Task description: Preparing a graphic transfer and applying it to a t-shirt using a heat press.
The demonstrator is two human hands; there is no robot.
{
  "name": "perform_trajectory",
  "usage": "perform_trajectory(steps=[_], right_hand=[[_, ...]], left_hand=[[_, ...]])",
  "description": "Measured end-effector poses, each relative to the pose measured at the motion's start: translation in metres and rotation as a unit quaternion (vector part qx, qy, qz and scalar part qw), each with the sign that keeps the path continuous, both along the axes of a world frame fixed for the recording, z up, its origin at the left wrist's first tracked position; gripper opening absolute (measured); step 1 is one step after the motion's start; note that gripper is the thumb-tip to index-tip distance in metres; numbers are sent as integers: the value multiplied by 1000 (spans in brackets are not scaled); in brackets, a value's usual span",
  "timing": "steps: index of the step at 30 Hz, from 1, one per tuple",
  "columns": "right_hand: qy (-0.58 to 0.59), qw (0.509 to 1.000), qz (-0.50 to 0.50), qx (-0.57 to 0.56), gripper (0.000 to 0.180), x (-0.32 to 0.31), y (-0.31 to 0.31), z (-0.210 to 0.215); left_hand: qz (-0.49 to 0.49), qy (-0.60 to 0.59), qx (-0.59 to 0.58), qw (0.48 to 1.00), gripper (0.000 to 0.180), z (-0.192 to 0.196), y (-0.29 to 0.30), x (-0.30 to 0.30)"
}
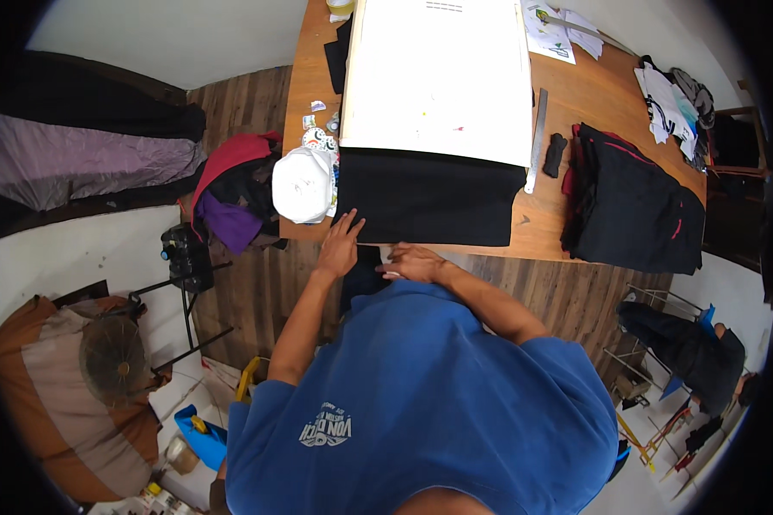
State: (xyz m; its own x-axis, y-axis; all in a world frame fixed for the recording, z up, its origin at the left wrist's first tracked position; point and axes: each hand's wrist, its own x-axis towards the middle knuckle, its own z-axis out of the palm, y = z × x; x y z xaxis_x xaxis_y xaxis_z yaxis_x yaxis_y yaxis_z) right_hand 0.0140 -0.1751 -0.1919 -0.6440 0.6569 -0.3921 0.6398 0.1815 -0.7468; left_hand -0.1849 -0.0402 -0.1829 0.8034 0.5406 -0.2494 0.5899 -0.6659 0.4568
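A black cloth lies at the table's near edge, its far part under a large white rectangular panel. My left hand rests with outstretched fingers on the cloth's near left corner. Just off the near edge, my right hand is closed, its fingers curled toward the left. Whatever it may hold is too small to make out. Beside the cloth on the left sits a white rounded object, with small printed pieces behind it.
Right of the panel, a metal ruler lies on the wooden table. A small black bundle and a stack of dark garments are farther right. Clothes hang beyond the left edge. Printed papers lie at the back.
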Motion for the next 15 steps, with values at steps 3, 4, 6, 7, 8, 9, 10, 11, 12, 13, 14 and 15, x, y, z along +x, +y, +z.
perform_trajectory(steps=[3,4,6,7,8,9,10,11,12,13,14,15], right_hand=[[-102,903,-259,328,42,-4,-2,-10],[-108,899,-227,360,38,-3,-2,-14],[-42,973,-118,194,35,-1,-4,-15],[25,1000,-6,18,33,0,-2,-12],[94,992,-88,16,33,3,-1,-20],[93,992,-84,17,33,6,3,-19],[55,968,-200,141,33,9,6,-17],[18,914,-310,261,33,13,8,-15],[-27,893,-364,263,37,16,5,-14],[-81,881,-380,269,38,21,-2,-11],[-136,866,-395,274,40,28,-12,-9],[-155,867,-385,274,35,37,-29,-12]], left_hand=[[5,-3,-24,1000,49,0,1,1],[1,2,-19,1000,49,1,1,3],[-1,6,-11,1000,48,-1,2,4],[-3,10,-22,1000,49,-4,2,2],[-5,14,-33,999,50,-7,2,0],[-1,12,-31,999,50,-3,-1,3],[-11,3,5,1000,51,2,-7,6],[-22,-5,40,999,52,5,-12,7],[-19,-5,42,999,52,6,-16,2],[-59,2,37,998,53,5,-22,-8],[-100,9,31,995,53,3,-27,-18],[-97,12,55,994,47,-4,-33,-28]])
